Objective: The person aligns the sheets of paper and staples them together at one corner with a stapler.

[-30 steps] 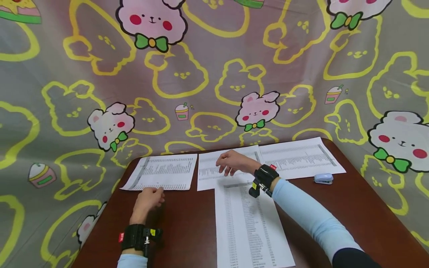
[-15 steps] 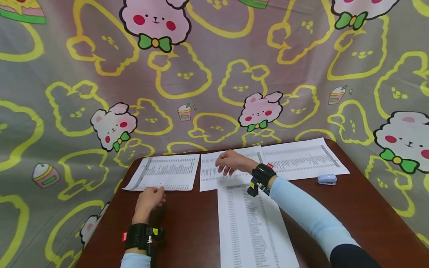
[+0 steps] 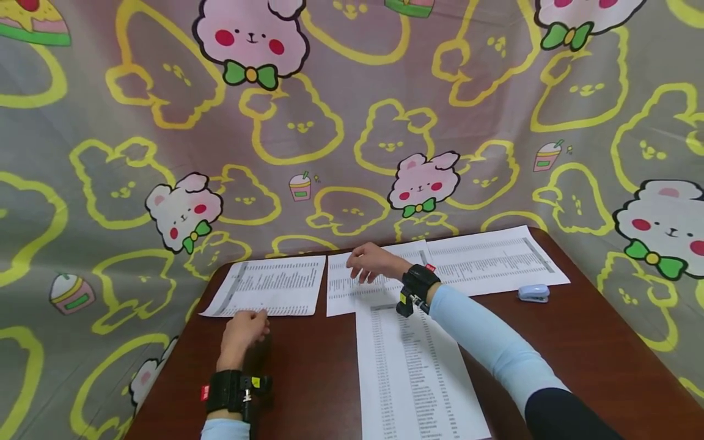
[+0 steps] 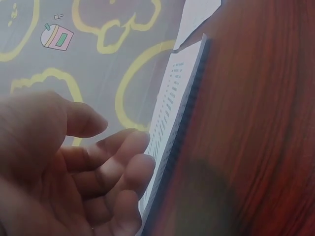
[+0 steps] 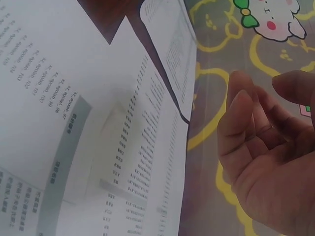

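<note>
Leftward, a little, the right hand [image 3: 375, 260] has been moved. On the smooth brown surface [image 3: 308, 385], the long white paper [image 3: 423, 379] is laid just this side of it, running front to back; the left hand [image 3: 244, 330] is farther, by the left sheet [image 3: 277, 281]. Nothing is held by the loosely bent fingers [image 5: 239, 115]. Rightward, a rounded blue stapler [image 3: 533, 293] is set.

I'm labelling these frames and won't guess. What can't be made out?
Head: part of the middle printed sheet, behind the right hand.
Head: one corner of the near printed sheet, cut off by the bottom edge.
Left wrist: whether the left hand touches the left printed sheet; fingers hide any contact.
</note>
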`<state>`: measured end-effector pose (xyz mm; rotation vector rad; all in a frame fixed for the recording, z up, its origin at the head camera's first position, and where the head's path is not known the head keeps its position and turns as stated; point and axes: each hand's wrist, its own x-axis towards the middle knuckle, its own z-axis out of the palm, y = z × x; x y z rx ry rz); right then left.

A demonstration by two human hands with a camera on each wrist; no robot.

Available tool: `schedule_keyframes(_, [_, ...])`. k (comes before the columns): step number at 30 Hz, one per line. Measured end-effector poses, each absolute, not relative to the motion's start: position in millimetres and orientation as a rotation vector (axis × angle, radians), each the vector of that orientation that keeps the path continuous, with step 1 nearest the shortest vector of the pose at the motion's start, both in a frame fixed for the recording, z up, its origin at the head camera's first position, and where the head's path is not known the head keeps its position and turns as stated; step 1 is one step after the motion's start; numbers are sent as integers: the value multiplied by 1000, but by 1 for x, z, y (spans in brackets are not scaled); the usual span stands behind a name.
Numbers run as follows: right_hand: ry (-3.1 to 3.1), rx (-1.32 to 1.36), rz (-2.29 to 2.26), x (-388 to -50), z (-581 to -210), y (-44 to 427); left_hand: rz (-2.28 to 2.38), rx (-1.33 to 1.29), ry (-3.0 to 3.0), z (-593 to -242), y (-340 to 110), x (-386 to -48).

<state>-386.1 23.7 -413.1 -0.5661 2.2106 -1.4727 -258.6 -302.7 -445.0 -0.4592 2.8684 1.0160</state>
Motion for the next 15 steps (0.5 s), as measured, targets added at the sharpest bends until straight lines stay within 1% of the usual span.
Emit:
schedule_keyframes(5, [2206, -542, -1468, -390, -419, 18, 1029, -477, 2898, -448, -303, -259])
schedule_keyframes(15, [2245, -534, -1435, -394, -428, 9, 1025, -611, 2881, -446, -307, -258])
